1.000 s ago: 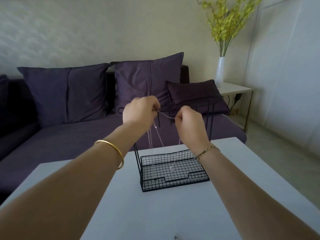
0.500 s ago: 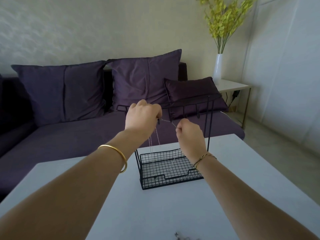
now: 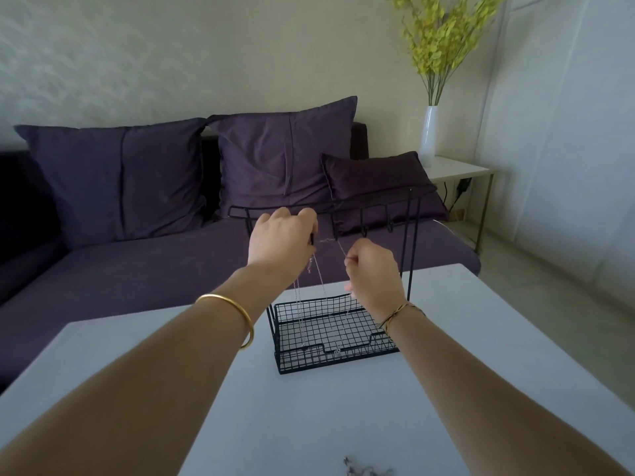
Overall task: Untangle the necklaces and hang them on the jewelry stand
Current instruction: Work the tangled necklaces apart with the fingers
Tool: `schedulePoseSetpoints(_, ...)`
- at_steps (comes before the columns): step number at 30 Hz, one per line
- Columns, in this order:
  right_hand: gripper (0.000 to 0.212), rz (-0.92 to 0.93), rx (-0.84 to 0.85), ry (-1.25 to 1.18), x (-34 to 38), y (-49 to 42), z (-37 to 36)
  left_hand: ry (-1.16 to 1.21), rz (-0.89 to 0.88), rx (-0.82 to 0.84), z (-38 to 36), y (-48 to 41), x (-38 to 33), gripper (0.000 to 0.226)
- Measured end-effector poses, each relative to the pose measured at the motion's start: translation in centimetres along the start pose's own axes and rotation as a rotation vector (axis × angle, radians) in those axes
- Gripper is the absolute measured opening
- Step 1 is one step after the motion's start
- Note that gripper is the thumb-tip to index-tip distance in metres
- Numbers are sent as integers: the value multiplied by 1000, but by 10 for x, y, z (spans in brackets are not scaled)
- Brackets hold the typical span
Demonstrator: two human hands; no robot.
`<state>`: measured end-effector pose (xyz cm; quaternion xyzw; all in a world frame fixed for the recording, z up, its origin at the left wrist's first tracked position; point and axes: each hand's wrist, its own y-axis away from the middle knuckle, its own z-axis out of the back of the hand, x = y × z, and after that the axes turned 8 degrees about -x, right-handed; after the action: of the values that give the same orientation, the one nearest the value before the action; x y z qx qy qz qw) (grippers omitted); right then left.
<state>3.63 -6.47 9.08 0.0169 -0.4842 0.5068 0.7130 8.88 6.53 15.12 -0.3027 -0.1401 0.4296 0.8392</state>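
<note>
I see both forearms stretched out over the white table [image 3: 446, 389] toward the black wire stand [image 3: 335, 334]. The left hand [image 3: 280, 237] is raised at the stand's top bar, knuckles up, fingers curled together and pinched on a thin necklace [image 3: 321, 276]. The right hand [image 3: 376, 273] sits lower, just beside it, fist-like, fingertips pinched on the same chain. The chain runs between the two hands, and its loops hang into the stand's mesh tray. A small tangle of chains [image 3: 360, 470] lies at the table's near edge.
</note>
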Motion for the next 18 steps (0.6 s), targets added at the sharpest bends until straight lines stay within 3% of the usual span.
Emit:
schedulePoseSetpoints(8,19,-81,41,-30,-3,0,0,-78,21,-93,8,5,-8,38)
schedulePoseSetpoints(13,14,-79,47,-23,-2,10,12,-16,58,-353,12,27,-17,39)
schedulePoseSetpoints(18,16,-98,87,-31,3,33,36,51,125,-246,23,56,-25,25)
